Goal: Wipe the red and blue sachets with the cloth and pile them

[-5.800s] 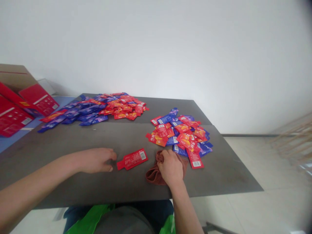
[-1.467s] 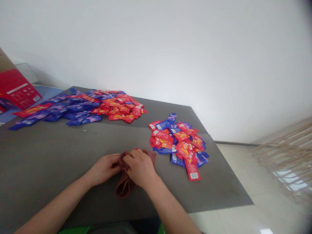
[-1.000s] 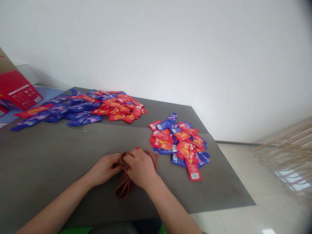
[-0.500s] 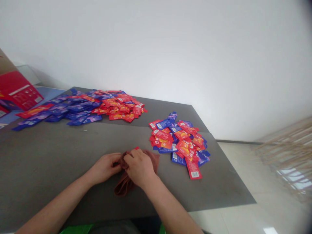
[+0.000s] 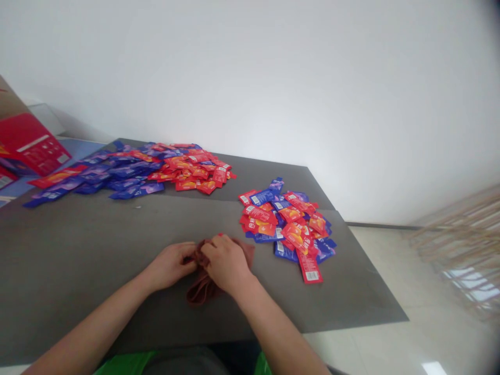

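Note:
A brown cloth lies bunched and folded near the front of the dark grey table. My left hand pinches its left edge with thumb and fingers closed. Over the top of the cloth, my right hand has its fingers curled into the folds. A small bit of red shows just behind the right fingers; most of it is hidden. To the right of the cloth is a loose pile of red and blue packets.
Another, larger pile of red and blue packets spreads along the back left. A red box stands at the far left. Behind the table is a white wall. Wooden rods appear blurred at the right.
My hands and the cloth show only a slight shift, with the cloth's lower folds a little higher and further right. The view has moved slightly.

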Motion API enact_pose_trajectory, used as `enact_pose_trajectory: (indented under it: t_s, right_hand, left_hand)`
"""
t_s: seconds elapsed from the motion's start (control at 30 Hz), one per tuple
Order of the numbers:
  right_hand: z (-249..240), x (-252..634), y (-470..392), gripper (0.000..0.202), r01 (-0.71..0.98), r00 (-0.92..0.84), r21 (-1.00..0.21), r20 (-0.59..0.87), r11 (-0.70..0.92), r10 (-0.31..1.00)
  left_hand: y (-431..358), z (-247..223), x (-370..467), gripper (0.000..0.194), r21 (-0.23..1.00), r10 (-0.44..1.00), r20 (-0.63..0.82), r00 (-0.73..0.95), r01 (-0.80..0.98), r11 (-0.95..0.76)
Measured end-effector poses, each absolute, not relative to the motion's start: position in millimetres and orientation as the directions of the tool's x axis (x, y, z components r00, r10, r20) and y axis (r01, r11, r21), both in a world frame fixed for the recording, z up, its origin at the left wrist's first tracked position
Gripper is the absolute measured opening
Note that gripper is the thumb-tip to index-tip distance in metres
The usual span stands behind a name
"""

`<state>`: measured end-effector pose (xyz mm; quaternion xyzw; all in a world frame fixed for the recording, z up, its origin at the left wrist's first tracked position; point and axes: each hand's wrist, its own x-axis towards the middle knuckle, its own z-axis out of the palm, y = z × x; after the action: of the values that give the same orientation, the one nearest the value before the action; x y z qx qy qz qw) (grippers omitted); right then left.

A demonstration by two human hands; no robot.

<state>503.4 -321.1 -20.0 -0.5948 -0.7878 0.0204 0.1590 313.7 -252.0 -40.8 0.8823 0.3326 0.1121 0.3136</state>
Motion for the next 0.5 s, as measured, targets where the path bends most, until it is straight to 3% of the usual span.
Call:
enact_pose_trajectory:
  t_s: [0.13,0.2,0.3,0.37,0.43,0.5]
  right_hand:
    - [-21,539,-299,0.010,0.985,0.003,-0.172,0.140,0.022,0.990]
    - [-15,549,-297,0.010,0.987,0.048,-0.158,0.149,-0.024,0.988]
    - [-9,531,-310,0.011,0.980,0.014,-0.197,0.222,0.030,0.975]
    - [-11,509,-322,0.010,0.961,-0.093,-0.230,0.264,0.157,0.960]
    - [-18,493,-327,0.010,0.937,-0.196,-0.238,0.252,0.257,0.948]
    - [-24,494,-322,0.009,0.947,-0.181,-0.227,0.200,0.226,0.963]
  left_hand:
    - [-253,-40,314,0.031,0.584,0.689,-0.023,0.725,0.569,-0.579]
    - [-252,-41,312,0.033,0.593,0.681,-0.022,0.732,0.558,-0.581]
    - [-252,-42,311,0.033,0.608,0.682,-0.015,0.732,0.548,-0.574]
    - [-252,-43,311,0.026,0.640,0.666,-0.001,0.746,0.512,-0.573]
    - [-252,-42,312,0.018,0.657,0.649,0.013,0.761,0.482,-0.579]
    - [-253,-41,314,0.018,0.629,0.660,0.010,0.751,0.509,-0.588]
